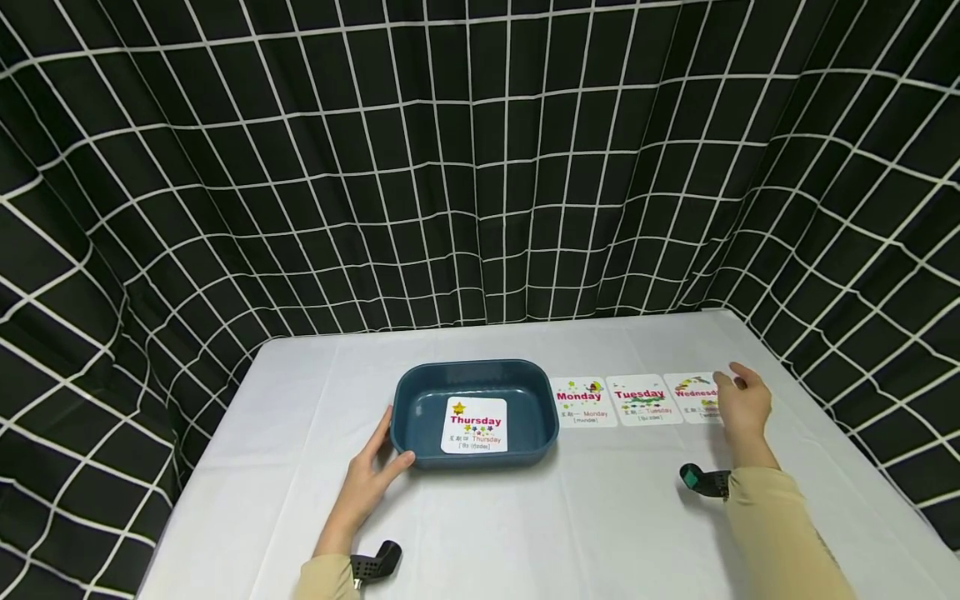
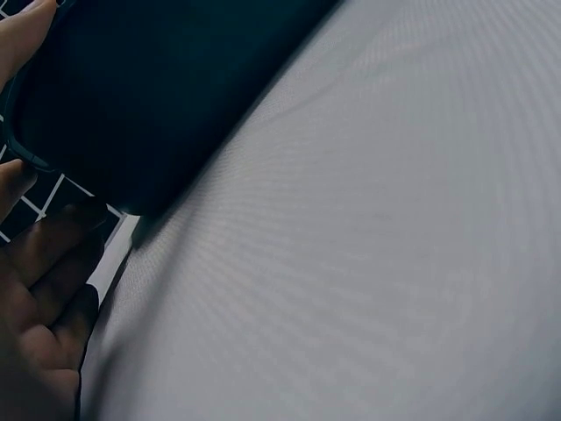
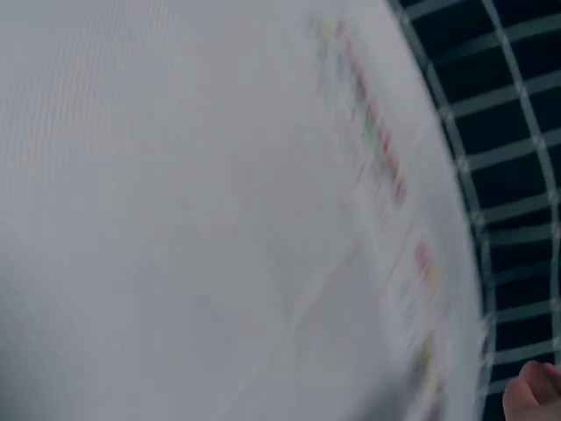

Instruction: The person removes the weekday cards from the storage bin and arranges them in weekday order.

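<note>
A dark blue rectangular tray [image 1: 531, 417] stands on the white table, with a Thursday card [image 1: 474, 435] lying inside it. My left hand [image 1: 365, 479] holds the tray's left end, thumb at the front rim and fingers along the side. To the right of the tray, a Monday card [image 1: 583, 405], a Tuesday card [image 1: 643, 401] and a Wednesday card [image 1: 688, 398] lie in a row. Over the Wednesday card's right edge is my right hand [image 1: 745, 408], fingers loosely bent, nothing visible in them. That card's right part is hidden. The right wrist view is blurred.
A white cloth [image 1: 600, 517] covers the table. Black curtains with a white grid [image 1: 480, 167] hang behind the table and at both sides. A black wrist camera [image 1: 377, 562] sits on the left wrist, another wrist camera [image 1: 703, 481] on the right.
</note>
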### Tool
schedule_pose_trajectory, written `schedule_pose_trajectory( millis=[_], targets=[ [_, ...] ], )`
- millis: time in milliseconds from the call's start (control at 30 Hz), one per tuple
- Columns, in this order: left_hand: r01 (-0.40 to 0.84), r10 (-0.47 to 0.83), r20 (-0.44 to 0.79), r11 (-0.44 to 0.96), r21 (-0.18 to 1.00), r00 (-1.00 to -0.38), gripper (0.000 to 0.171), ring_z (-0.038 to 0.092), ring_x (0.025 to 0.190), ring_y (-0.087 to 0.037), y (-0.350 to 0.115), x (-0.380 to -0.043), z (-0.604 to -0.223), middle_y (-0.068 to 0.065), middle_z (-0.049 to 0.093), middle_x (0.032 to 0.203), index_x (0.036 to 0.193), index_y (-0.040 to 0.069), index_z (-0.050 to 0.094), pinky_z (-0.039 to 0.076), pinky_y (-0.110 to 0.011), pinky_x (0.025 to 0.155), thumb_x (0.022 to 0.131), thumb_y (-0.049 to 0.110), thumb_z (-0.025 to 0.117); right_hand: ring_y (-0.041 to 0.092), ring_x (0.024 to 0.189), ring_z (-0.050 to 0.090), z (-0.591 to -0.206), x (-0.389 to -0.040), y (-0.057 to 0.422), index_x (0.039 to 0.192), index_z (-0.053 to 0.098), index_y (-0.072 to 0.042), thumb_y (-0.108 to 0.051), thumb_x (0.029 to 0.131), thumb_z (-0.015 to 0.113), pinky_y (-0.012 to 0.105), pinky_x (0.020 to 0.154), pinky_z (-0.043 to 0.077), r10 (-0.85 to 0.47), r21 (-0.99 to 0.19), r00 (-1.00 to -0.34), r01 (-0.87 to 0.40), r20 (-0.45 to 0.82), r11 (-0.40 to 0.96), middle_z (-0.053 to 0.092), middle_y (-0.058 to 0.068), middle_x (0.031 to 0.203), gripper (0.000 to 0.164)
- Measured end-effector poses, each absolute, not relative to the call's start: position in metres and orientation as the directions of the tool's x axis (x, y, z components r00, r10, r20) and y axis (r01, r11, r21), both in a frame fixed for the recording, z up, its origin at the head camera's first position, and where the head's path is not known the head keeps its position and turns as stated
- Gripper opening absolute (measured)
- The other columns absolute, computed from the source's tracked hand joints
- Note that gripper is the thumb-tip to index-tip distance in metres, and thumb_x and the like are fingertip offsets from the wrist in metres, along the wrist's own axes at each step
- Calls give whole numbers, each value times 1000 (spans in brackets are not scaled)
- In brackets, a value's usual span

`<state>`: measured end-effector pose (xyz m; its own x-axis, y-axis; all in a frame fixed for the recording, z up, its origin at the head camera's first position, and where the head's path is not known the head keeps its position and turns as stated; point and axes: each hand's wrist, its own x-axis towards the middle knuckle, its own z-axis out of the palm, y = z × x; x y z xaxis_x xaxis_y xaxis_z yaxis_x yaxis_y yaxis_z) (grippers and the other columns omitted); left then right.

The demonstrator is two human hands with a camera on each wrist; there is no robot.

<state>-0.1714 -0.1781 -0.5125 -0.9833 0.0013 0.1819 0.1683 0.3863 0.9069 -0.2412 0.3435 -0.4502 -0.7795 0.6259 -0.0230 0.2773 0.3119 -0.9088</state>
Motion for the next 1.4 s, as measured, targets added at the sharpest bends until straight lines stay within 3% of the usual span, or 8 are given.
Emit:
schedule_pose_trajectory(
  millis=[200,367,467,667,800,1133,1400],
  targets=[
    [172,2,186,390,905,-982,75,34,130,-23,-178,-172,-514,-2,44,139,145,35,31,21,-51,105,82,32,71,29,113,44,-428,-248,299,137,41,1,-30,97,45,28,84,41,425,-902,-901,108,90,419,47,20,130,51],
    [183,8,196,399,898,-981,75,33,131,-24,-177,-173,-514,-2,42,140,145,35,30,21,-52,105,82,33,71,35,117,44,-421,-252,264,137,40,4,-32,97,47,45,96,37,189,-909,-976,-25,113,415,46,25,130,54],
    [175,3,190,404,898,-982,75,33,131,-23,-177,-173,-513,-1,42,140,145,36,30,21,-51,105,82,34,71,38,119,44,-419,-254,242,138,39,3,-36,97,48,47,99,35,56,-929,-995,-59,85,365,44,25,132,58],
    [170,-3,187,405,898,-982,74,33,130,-21,-177,-172,-513,0,44,139,144,38,30,21,-50,106,82,36,71,33,120,46,-417,-255,202,136,41,3,-30,95,54,36,99,38,-67,-976,-996,-68,56,206,44,23,133,54],
    [173,-2,189,396,902,-982,74,33,130,-21,-177,-173,-514,0,45,138,144,37,30,21,-50,106,82,35,70,31,120,47,-415,-256,183,133,44,2,-30,93,56,35,99,38,-90,-984,-995,-58,43,169,47,20,131,53],
    [173,0,189,401,899,-982,75,33,130,-24,-178,-173,-513,-2,43,139,146,31,30,21,-52,105,83,32,70,26,119,47,-410,-254,139,132,49,-4,-33,91,59,39,101,35,-144,-977,-989,-19,-12,214,51,14,129,51],
    [173,-1,190,413,894,-982,75,33,131,-23,-178,-172,-514,0,41,141,146,31,30,21,-52,105,83,32,70,29,119,47,-422,-255,116,134,45,0,-33,91,59,41,102,34,-284,-963,-950,57,-133,262,47,15,133,57]
  ],
)
